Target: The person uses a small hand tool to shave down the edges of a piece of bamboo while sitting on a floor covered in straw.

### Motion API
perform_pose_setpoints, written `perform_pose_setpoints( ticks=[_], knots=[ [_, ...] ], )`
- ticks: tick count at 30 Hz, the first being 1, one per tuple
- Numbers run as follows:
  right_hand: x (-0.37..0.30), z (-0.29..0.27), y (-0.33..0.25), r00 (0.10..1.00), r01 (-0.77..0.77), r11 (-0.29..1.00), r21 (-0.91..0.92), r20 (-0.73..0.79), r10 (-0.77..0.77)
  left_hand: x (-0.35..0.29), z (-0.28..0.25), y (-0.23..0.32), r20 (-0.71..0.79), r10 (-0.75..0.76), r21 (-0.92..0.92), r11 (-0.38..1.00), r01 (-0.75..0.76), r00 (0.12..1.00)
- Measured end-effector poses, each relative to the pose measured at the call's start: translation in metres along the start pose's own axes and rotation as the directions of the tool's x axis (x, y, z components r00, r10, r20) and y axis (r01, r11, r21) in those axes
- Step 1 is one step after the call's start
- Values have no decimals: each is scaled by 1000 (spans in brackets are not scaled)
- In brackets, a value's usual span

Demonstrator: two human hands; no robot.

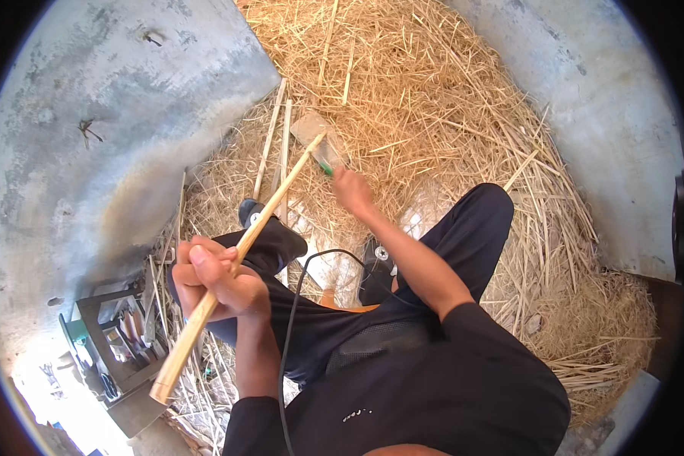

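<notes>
My left hand is closed round a long, pale wooden stick, which slants from the lower left up to the far middle. My right hand grips the green handle of a broad-bladed knife, its fingers wrapped round it. The blade lies at the stick's far end; whether the two touch I cannot tell. The stick's thicker near end sticks out below my left hand, over my left thigh.
Straw-like shavings and split strips cover the floor. Long strips lie beyond my left shoe. Worn grey walls flank me. A dark rack with tools stands at lower left. A black cable crosses my lap.
</notes>
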State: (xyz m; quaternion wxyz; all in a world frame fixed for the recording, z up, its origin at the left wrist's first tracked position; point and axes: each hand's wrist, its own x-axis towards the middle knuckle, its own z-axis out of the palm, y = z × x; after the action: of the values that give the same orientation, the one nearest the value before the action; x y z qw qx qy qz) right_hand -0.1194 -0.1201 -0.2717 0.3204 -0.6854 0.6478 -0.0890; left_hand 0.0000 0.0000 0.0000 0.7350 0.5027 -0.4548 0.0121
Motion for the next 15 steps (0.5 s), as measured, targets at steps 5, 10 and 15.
perform_pose_setpoints(
  ticks=[5,10,15],
  knots=[
    [7,-17,24,991,-71,984,161,122,51,3,-6,-4,25,45,48,998,-46,999],
    [-77,-71,-60,944,317,818,480,-79,-320,0,-3,-2,10,9,43,999,-9,1000],
    [-114,-59,-78,937,348,823,449,-147,-316,-4,-8,-3,-23,-27,9,1000,27,999]
  ],
)
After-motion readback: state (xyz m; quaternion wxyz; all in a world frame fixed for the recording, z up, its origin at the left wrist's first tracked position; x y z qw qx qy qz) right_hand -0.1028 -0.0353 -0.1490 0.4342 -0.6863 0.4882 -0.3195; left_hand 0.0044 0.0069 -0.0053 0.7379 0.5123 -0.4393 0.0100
